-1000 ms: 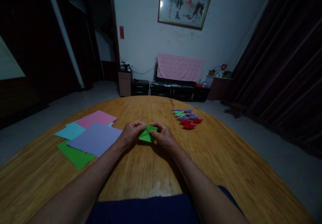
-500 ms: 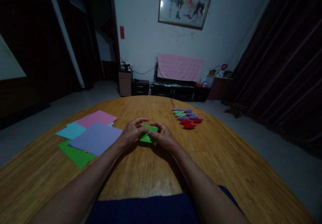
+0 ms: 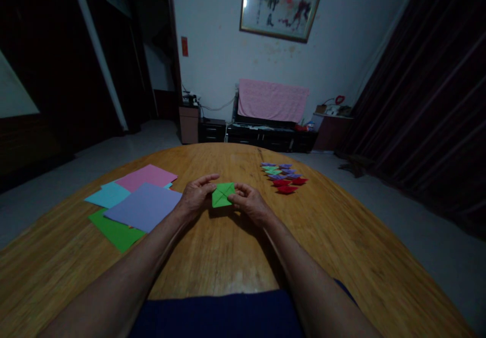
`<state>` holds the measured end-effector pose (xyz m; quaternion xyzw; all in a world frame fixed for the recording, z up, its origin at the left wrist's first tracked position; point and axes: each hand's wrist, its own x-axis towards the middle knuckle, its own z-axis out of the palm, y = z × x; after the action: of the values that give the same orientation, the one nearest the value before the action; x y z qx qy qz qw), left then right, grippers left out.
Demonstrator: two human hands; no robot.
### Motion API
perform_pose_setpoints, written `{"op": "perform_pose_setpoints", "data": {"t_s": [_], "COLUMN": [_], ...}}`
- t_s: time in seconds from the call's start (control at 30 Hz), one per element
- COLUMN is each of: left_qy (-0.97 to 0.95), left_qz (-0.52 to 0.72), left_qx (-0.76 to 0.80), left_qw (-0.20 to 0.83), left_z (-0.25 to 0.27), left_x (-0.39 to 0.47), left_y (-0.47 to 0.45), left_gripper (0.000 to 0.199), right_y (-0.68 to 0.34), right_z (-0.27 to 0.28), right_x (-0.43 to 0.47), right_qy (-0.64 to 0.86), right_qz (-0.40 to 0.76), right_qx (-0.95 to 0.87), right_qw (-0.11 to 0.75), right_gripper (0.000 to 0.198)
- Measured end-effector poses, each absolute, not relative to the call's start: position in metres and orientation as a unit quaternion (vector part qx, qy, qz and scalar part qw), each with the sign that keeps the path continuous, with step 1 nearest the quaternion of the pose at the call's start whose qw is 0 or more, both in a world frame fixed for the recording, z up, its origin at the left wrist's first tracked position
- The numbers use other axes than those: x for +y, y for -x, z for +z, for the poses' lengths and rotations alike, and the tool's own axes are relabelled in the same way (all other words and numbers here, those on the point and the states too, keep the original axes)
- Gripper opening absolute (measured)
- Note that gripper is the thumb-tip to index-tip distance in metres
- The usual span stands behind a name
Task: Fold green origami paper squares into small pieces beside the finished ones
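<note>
A small green square of folded paper (image 3: 222,196), with crease lines crossing at its middle, is held just above the table in front of me. My left hand (image 3: 195,196) grips its left edge, thumb on top. On the opposite edge my right hand (image 3: 250,204) pinches it between thumb and fingers. To the left lie loose paper sheets: a purple sheet (image 3: 146,207) on top, with a pink sheet (image 3: 148,176), a light blue sheet (image 3: 108,196) and a green sheet (image 3: 116,230) around it.
Several small folded paper boats stand at the right of the round wooden table (image 3: 212,262), among them a red boat (image 3: 287,189) and a green boat (image 3: 272,171). Beyond the table is a low black cabinet (image 3: 246,134) with a pink cloth (image 3: 273,100) above it.
My thumbs have moved apart toward the paper's edges, so its creased face now shows more fully. The sheets and boats have stayed in place.
</note>
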<state>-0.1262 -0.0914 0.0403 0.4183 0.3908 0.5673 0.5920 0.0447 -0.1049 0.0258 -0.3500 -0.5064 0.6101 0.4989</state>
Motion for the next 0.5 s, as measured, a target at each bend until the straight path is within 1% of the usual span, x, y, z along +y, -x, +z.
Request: {"op": "perform_pose_setpoints", "data": {"t_s": [0.13, 0.27, 0.5], "left_qy": [-0.419, -0.431, -0.460], "left_qz": [0.575, 0.578, 0.526], "left_qx": [0.405, 0.418, 0.411], "left_qw": [0.574, 0.553, 0.585], "left_z": [0.0430, 0.0476, 0.0409], "left_x": [-0.0922, -0.0951, -0.0960], "left_y": [0.1265, 0.1250, 0.1219], "left_gripper": [0.049, 0.048, 0.048], "right_y": [-0.0471, -0.0478, -0.0436], "right_z": [0.0257, 0.0237, 0.0233], "right_x": [-0.1073, -0.1052, -0.1047], "right_qy": [0.362, 0.386, 0.389], "right_qz": [0.617, 0.603, 0.585], "right_qx": [-0.507, -0.499, -0.508], "right_qw": [0.481, 0.488, 0.498], "right_gripper": [0.041, 0.036, 0.034]}}
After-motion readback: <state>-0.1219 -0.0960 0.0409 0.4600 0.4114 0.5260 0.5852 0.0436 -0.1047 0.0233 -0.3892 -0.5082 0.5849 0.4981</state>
